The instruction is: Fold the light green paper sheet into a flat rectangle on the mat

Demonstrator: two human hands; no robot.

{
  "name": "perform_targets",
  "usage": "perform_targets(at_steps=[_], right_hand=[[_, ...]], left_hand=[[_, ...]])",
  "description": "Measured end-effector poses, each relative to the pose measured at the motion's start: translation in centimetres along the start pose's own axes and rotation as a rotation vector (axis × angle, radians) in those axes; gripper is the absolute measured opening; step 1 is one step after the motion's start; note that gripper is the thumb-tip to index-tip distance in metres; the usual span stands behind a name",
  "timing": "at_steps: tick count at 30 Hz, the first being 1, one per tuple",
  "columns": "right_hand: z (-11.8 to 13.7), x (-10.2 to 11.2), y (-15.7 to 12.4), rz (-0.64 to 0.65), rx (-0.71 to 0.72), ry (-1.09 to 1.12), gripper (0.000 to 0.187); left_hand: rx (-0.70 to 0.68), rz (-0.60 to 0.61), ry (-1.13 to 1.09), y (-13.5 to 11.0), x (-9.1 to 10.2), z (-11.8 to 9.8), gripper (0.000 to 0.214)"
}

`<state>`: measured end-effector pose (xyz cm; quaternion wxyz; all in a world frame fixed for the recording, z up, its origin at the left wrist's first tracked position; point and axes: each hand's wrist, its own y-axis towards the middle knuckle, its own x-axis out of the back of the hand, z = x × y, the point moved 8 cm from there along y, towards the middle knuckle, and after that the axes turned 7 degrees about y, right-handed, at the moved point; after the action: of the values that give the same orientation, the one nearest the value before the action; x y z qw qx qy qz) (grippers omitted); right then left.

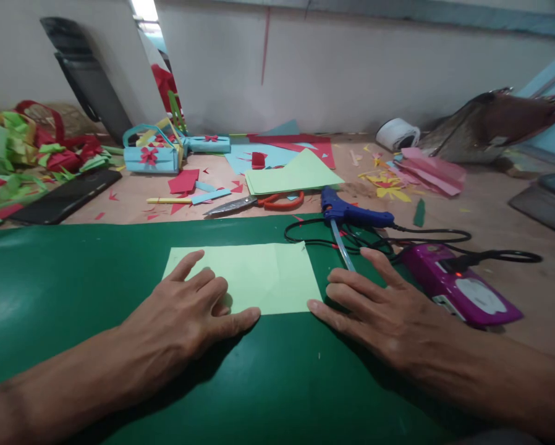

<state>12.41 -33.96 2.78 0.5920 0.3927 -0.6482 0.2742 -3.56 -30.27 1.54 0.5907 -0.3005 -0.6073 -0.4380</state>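
A pale green sheet of paper (277, 278) lies flat on the green mat, with faint creases across it. My left hand (185, 309) rests over its left part, the middle fingers curled and the thumb stretched along the near edge. At the near right corner, the thumb of my right hand (374, 303) touches the paper. That hand's other fingers are partly bent, off the sheet to the right, with the index finger raised. Neither hand grips the paper. Just beyond the right hand lies a blue glue gun (358, 213) with a clear glue stick (342, 244) pointing toward me.
A purple power strip (463, 284) with a plugged-in cord sits at right. Beyond the green mat (50, 266) lie orange-handled scissors (254, 203), more green sheets (291, 173), paper scraps and a black phone (67, 196). Blue paper bags (150, 159) stand near the wall.
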Motion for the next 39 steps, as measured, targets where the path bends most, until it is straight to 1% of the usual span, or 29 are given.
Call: perform_targets(at_steps=[5,8,10,12,14,15,16,17,18,19,20,22,26,29,32,35,39], right_hand=[[-0.2,-0.8,-1.7,0.020,-0.056,-0.074,0.036],[0.0,-0.4,-2.2,-0.013,-0.084,-0.087,0.036],[0.1,0.7,-1.9,-0.047,-0.121,-0.101,0.036],[0.3,2.6,-0.8,-0.118,-0.163,-0.090,0.035],[0.2,4.8,0.9,-0.234,-0.218,0.006,0.035],[-0.1,5.3,1.8,-0.253,-0.277,0.108,0.033],[-0.4,4.6,3.0,-0.166,-0.329,0.241,0.029],[-0.4,4.0,4.1,-0.121,-0.353,0.352,0.023],[-0.6,3.0,5.1,-0.047,-0.418,0.433,0.020],[-0.8,1.9,5.8,0.026,-0.470,0.496,0.017],[-0.7,1.1,6.5,0.064,-0.483,0.525,0.016],[-0.7,-0.2,7.3,0.100,-0.505,0.548,0.014],[-0.8,-1.4,7.4,0.092,-0.538,0.563,0.013],[-0.8,-1.6,7.3,0.060,-0.555,0.569,0.016],[-0.9,-1.5,7.3,0.011,-0.565,0.590,0.013],[-0.6,-1.6,7.6,-0.004,-0.544,0.631,0.009],[-0.4,-1.8,8.0,0.017,-0.511,0.601,0.014]], left_hand=[[-0.006,-0.004,0.002,0.0,-0.1,0.0,0.047],[0.003,-0.003,0.015,0.0,0.1,0.0,0.045],[0.019,0.017,0.024,0.1,0.0,0.1,0.046],[0.035,0.035,0.030,0.2,-0.1,0.1,0.045],[0.050,0.032,0.029,0.3,-0.1,0.0,0.043],[0.063,0.021,0.033,0.3,-0.1,0.0,0.043],[0.081,0.010,0.040,0.3,0.0,0.1,0.042],[0.102,0.002,0.050,0.3,0.0,0.2,0.040],[0.122,-0.003,0.057,0.3,0.0,0.3,0.038],[0.141,-0.003,0.062,0.2,0.0,0.4,0.036],[0.155,-0.001,0.063,0.2,0.0,0.4,0.034],[0.169,-0.009,0.062,0.1,-0.1,0.5,0.030],[0.172,-0.059,0.069,0.1,0.0,0.6,0.028],[0.177,-0.061,0.070,0.0,0.0,0.7,0.027],[0.188,-0.054,0.065,0.0,0.0,0.8,0.026],[0.195,-0.049,0.065,0.0,0.0,0.8,0.027],[0.228,-0.042,0.021,0.0,0.2,1.0,0.027]])
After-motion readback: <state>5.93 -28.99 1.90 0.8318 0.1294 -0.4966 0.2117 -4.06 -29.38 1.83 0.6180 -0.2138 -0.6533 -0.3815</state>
